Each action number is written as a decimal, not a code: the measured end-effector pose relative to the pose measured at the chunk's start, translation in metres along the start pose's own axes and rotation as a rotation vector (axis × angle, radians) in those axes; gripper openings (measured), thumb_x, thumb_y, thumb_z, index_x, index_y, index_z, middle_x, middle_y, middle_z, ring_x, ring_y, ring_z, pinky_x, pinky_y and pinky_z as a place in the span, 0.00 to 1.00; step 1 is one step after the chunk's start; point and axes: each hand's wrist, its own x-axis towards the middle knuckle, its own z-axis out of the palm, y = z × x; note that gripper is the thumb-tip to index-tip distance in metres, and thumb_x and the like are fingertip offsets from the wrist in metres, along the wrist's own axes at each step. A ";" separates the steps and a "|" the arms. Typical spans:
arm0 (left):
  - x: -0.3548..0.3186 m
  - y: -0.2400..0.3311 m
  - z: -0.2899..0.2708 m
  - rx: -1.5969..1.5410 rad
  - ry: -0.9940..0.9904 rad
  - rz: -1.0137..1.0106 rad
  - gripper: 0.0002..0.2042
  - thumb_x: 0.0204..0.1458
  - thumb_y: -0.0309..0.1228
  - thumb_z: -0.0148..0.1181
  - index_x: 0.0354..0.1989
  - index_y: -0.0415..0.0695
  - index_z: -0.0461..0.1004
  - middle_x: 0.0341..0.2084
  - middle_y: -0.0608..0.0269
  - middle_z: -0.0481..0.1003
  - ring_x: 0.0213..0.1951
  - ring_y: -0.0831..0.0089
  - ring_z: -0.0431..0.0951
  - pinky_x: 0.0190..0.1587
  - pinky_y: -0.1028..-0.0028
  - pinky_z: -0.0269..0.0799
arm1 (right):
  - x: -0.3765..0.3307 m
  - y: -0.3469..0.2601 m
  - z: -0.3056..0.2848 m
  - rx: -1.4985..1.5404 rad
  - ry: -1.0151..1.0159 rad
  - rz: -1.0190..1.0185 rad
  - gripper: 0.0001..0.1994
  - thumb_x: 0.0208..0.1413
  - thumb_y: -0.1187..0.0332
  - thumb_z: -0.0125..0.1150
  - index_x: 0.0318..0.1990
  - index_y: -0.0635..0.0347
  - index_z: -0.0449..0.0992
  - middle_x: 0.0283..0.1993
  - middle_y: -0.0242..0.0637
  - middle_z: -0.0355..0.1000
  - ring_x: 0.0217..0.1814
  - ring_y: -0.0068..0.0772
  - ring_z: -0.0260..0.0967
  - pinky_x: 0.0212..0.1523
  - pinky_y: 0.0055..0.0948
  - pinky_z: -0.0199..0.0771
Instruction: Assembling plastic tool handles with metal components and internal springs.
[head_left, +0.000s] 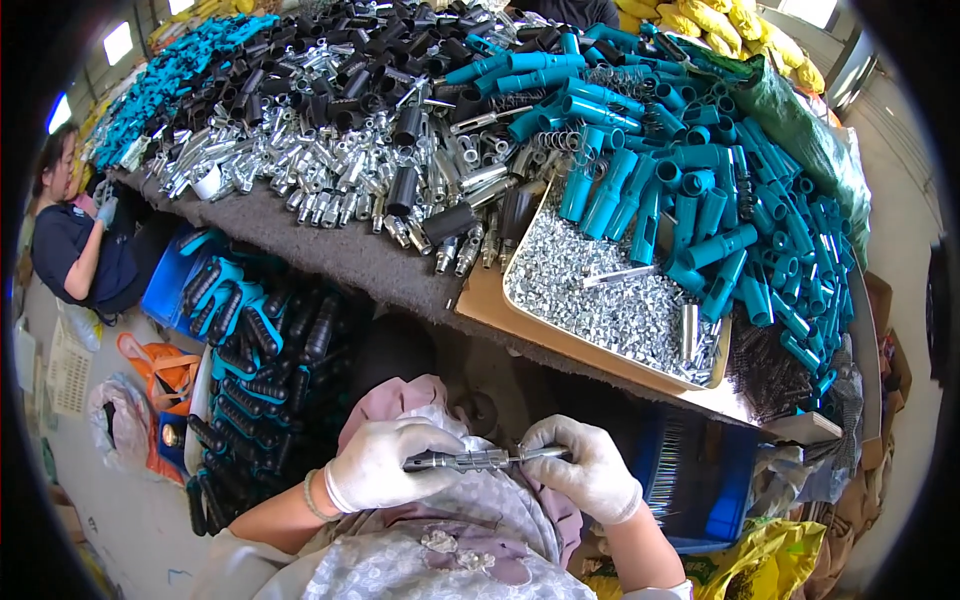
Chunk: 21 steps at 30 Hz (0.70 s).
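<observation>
In front of my lap, my gloved left hand (395, 465) is closed around a silver metal cylinder (482, 459) with a ribbed middle, held about level. My right hand (588, 468), also in a white glove, pinches a thin metal rod (540, 454) at the cylinder's right end. Both pieces are in line and seem to meet. Fingers hide the rod's far end. Beyond my hands on the table stands a shallow tray (530, 312) full of small silver metal bits, with a loose silver tube (689, 333) standing in it.
Heaps of teal plastic tubes (720, 247), silver fittings (340, 170) and black sleeves (330, 75) cover the grey table (300, 243). Below left is a blue crate (170, 285) beside black-and-teal handles (250, 400). A blue bin (735, 500) sits lower right. Another person (85, 240) works far left.
</observation>
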 end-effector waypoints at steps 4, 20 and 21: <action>0.001 -0.001 0.004 -0.097 -0.028 -0.032 0.15 0.43 0.27 0.71 0.41 0.42 0.80 0.37 0.56 0.81 0.38 0.61 0.83 0.41 0.69 0.78 | -0.003 0.004 0.020 -0.158 0.077 -0.238 0.14 0.53 0.72 0.67 0.42 0.66 0.70 0.33 0.40 0.74 0.33 0.30 0.75 0.38 0.29 0.75; 0.011 -0.001 0.013 -0.058 0.087 0.018 0.14 0.44 0.26 0.71 0.42 0.39 0.80 0.35 0.56 0.81 0.38 0.61 0.82 0.43 0.70 0.77 | -0.016 0.042 0.041 0.045 0.324 -0.403 0.16 0.55 0.74 0.63 0.50 0.70 0.73 0.50 0.48 0.70 0.46 0.36 0.72 0.50 0.30 0.73; 0.012 0.000 0.013 -0.024 0.103 0.023 0.14 0.44 0.26 0.71 0.41 0.40 0.80 0.35 0.56 0.81 0.38 0.61 0.82 0.43 0.69 0.78 | -0.016 0.044 0.042 0.047 0.324 -0.402 0.16 0.55 0.74 0.63 0.50 0.70 0.73 0.50 0.48 0.70 0.46 0.36 0.72 0.50 0.30 0.73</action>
